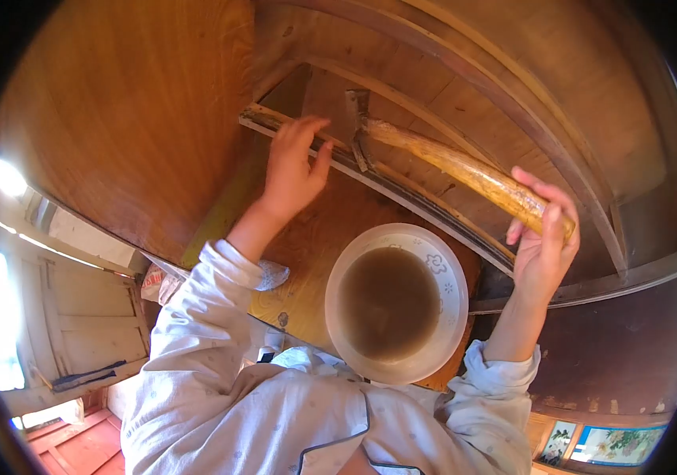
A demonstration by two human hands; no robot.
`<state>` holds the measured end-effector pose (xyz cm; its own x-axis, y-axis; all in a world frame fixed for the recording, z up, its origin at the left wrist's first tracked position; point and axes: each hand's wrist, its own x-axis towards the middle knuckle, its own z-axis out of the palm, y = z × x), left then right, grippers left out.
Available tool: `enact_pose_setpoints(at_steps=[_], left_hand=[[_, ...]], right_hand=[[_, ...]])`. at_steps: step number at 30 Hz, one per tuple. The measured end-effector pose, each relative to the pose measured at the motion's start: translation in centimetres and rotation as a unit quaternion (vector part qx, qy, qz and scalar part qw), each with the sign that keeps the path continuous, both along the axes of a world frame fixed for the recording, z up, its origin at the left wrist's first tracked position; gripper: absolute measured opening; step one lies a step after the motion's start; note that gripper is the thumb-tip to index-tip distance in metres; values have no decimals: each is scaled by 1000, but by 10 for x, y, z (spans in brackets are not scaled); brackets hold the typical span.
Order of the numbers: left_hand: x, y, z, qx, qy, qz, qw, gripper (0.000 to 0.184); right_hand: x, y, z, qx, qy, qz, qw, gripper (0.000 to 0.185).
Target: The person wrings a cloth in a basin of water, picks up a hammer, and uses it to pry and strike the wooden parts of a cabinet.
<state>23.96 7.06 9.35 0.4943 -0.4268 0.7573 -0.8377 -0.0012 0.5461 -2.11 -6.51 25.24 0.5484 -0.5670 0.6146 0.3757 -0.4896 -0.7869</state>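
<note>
My right hand (544,237) is wrapped around the end of a hammer's smooth yellow wooden handle. The hammer (457,170) slants up to the left, its dark metal head (358,131) over a narrow wooden rail (425,207); whether they touch I cannot tell. My left hand (295,166) is beside the rail, left of the hammer head. Its fingers are bent, with a gap between thumb and forefinger and nothing visible in it. Below the rail, a white basin (453,313) with a flower pattern holds murky brown water.
A large wooden panel (125,103) rises on the left. Curved wooden ribs (505,63) and boards lie behind the hammer. The basin stands on a wooden surface (299,293) close to my body. At far left is a pale cabinet door (93,293) by a bright window.
</note>
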Motion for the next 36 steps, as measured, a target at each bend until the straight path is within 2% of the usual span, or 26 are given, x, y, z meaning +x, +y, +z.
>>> enact_pose_setpoints(at_steps=[1, 2, 5, 10, 19, 22, 23, 26, 29, 35, 36], left_hand=[[-8, 3, -3, 8, 30, -6, 1000, 43], [-15, 3, -4, 17, 7, 8, 1000, 44], [-31, -3, -5, 40, -52, 32, 997, 51], [-22, -8, 3, 87, -79, 29, 993, 48], [2, 0, 3, 119, -95, 24, 988, 32], [4, -1, 5, 142, -89, 3, 986, 31], [5, -2, 6, 149, -85, -6, 985, 31], [3, -6, 6, 160, -90, -32, 983, 30], [2, -9, 4, 156, -89, -32, 983, 31], [1, -7, 4, 135, -89, -15, 987, 27], [2, -7, 3, 122, -88, -5, 989, 25]], right_hand=[[0, 2, -4, -12, 5, 38, 999, 21], [2, 6, -5, -23, 10, 75, 997, 22], [13, 20, 1, -18, 22, 16, 999, 19], [45, 38, 15, -12, -9, -69, 998, 16], [87, 48, 43, 2, 24, -64, 998, 19], [95, 56, 52, -5, 38, -69, 997, 14], [96, 61, 54, -47, 66, -115, 990, 24], [92, 63, 56, -58, 80, -135, 986, 24], [90, 61, 56, -67, 107, -115, 985, 25], [92, 52, 57, -107, 117, 58, 986, 17], [89, 54, 66, -121, 152, 72, 978, 18]])
